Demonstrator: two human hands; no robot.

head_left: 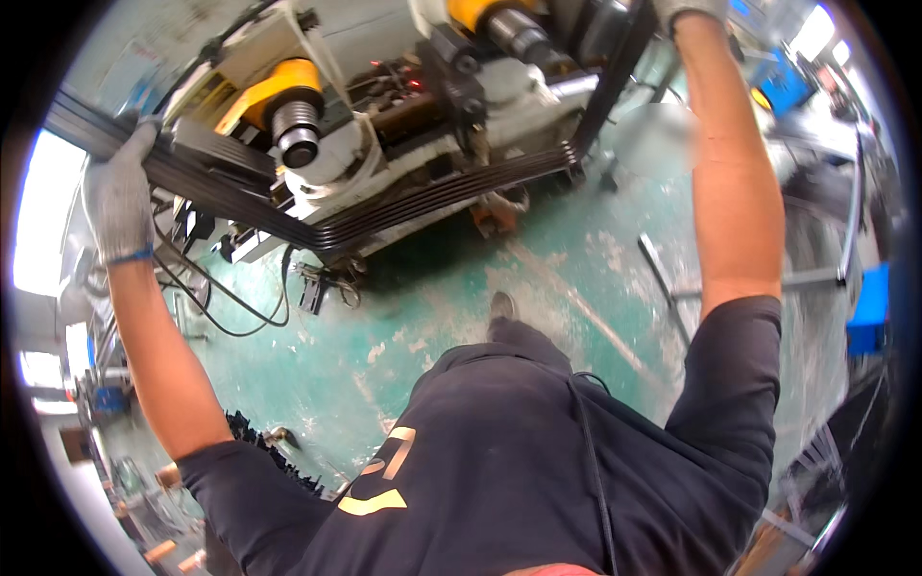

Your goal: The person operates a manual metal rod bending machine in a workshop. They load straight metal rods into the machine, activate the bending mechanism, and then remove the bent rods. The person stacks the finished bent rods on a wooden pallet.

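Note:
A bundle of dark, bent metal tubes (461, 182) spreads in a wide U in front of me, with its middle run low and its two ends rising to the sides. My left hand (120, 202), in a grey knit glove, is closed round the left end, thumb over the top. At the upper right, my gloved right hand (691, 8) is at the other end of the bundle and appears to grip it; the picture's top edge cuts off most of its fingers. Directly behind the tubes stands a machine with a yellow-collared metal cylinder (296, 125).
A second yellow-and-metal cylinder (514, 34) is further right on the machine. Black cables (235, 326) hang at the left above the worn green floor (432, 317). A metal frame (663, 274) stands at the right, near a blue box (867, 307).

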